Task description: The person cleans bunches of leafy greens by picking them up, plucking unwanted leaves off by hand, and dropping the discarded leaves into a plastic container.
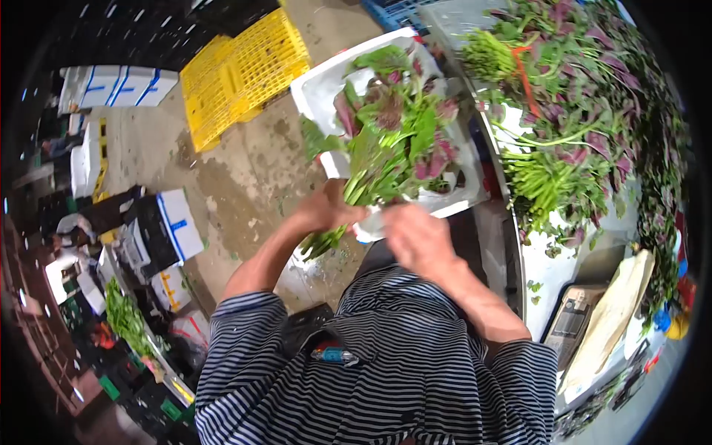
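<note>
My left hand (330, 209) is closed around the stems of a bunch of red-and-green amaranth (386, 141). Its leaves spread away from me over a white foam box (311, 93), and the cut stem ends stick out below the hand. Close beside the stems, my right hand (417, 236) is curled with its fingers drawn together. Motion blurs it, and whatever it may hold cannot be made out. Part of the box's inside is hidden under the leaves.
A table (538, 326) on the right bears heaped amaranth (545, 182), some tied with a red band (525, 81). Newspaper (575, 319) lies nearer. A yellow pallet (245, 74) stands on the wet floor (230, 178). White boxes (122, 85) are at left.
</note>
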A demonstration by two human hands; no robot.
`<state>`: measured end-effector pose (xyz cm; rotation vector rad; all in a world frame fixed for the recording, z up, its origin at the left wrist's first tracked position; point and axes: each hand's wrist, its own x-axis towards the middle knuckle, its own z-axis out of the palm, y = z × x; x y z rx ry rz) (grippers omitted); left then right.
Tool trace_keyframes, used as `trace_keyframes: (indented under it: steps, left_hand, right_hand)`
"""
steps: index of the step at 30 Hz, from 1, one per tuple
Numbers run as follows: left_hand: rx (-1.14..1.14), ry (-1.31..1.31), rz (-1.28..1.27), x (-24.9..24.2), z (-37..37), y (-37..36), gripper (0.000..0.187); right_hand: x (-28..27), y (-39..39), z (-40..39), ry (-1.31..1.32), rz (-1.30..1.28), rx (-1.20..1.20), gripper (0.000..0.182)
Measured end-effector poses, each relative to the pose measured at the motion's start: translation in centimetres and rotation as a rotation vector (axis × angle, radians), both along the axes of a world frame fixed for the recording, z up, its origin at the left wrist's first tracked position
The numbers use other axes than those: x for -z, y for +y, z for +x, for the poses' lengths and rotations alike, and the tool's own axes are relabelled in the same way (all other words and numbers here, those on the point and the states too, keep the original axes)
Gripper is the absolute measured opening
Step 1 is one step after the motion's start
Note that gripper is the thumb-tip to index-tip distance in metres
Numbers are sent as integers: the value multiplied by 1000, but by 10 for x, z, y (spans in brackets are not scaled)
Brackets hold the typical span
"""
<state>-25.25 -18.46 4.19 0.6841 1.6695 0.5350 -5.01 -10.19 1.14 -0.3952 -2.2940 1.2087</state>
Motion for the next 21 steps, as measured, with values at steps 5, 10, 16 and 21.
trace_keyframes:
  steps: [5, 10, 16, 21]
  left_hand:
    - [170, 349, 139, 28, 3, -32, 42]
    - [294, 465, 402, 12, 5, -68, 34]
    - [50, 501, 454, 16, 22, -80, 32]
    - [63, 259, 347, 2, 33, -92, 51]
  right_hand:
    - [15, -27, -19, -13, -736, 40, 37]
    - [12, -18, -11, 6, -1452, 166, 55]
    - [13, -2, -29, 107, -1623, 150, 91]
    - [-15, 2, -22, 42, -1249, 87, 84]
